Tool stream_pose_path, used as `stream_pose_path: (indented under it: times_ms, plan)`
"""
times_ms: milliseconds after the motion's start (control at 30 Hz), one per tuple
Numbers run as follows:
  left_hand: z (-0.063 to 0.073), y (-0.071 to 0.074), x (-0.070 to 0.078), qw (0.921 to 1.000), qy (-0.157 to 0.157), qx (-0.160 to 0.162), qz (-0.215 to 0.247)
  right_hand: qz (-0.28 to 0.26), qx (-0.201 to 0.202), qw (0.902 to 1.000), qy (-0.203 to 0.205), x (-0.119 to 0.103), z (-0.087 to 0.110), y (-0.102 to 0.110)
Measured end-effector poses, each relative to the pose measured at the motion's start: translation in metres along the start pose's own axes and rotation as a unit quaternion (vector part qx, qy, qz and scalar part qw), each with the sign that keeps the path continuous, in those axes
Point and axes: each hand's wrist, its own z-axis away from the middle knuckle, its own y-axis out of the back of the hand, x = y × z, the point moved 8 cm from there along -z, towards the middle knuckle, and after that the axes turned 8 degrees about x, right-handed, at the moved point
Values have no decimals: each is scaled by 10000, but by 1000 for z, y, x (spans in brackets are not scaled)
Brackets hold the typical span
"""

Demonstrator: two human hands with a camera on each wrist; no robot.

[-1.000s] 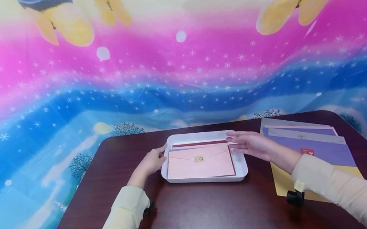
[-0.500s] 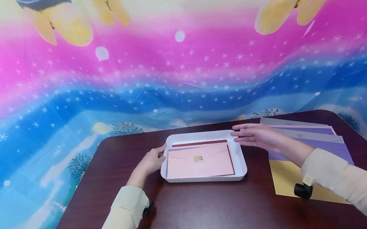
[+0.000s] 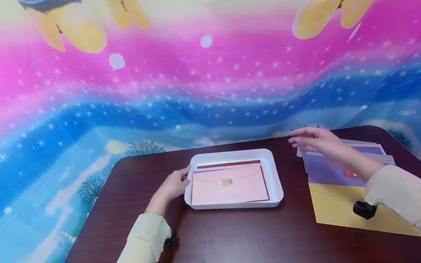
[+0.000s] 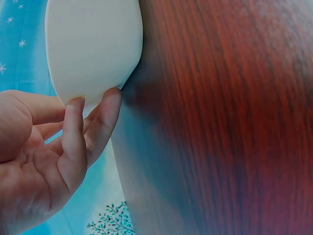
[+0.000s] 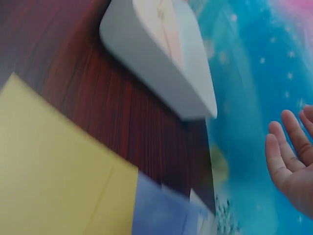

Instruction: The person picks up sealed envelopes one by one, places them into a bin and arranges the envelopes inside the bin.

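A white tray (image 3: pixel 278 184) stands on the dark wooden table, holding a small stack of envelopes. A pink envelope (image 3: pixel 215 191) with a small gold sticker lies on top. My left hand (image 3: pixel 171 189) holds the tray's left end; in the left wrist view its bent fingertips meet the tray wall. To the right, my right hand (image 3: pixel 320 140) is raised with nothing in it, fingers loosely spread. It overlaps the far end of the second envelope pile, where a purple envelope (image 3: pixel 321 172) with a red sticker and a yellow envelope (image 3: pixel 337 204) show.
The dark wood table (image 3: pixel 220 247) has its far edge just behind the tray. A printed curtain (image 3: pixel 206 86) with snowflakes hangs behind it. Grey envelopes (image 3: pixel 386 159) stick out at the far side of the right pile, partly hidden by my right forearm.
My right hand has moved right from the tray's far right corner to above the envelope pile. The left hand and the tray have stayed in place.
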Motion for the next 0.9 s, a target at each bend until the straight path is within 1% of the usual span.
stream_pose_path:
  times_ms: [133,300,433,667,800,900]
  plan:
    - [0,-1,-1,10000,-6,32,-36,911,165,9953,285,8,5,16]
    - [0,-1,-2,10000,56,-3,51,1628,343,9845,559,16,12,34]
    - [1,-1,-2,9999,71,-11,90,2174,336,9731,681,22,17,44]
    - [1,0,-1,10000,39,-21,77,3070,-24,9505,474,41,26,59]
    - [1,1,1,10000,28,-42,83,3380,-187,9406,267,57,34,74]
    - [0,0,3,10000,-21,-46,26,3566,-220,9340,80,68,41,88]
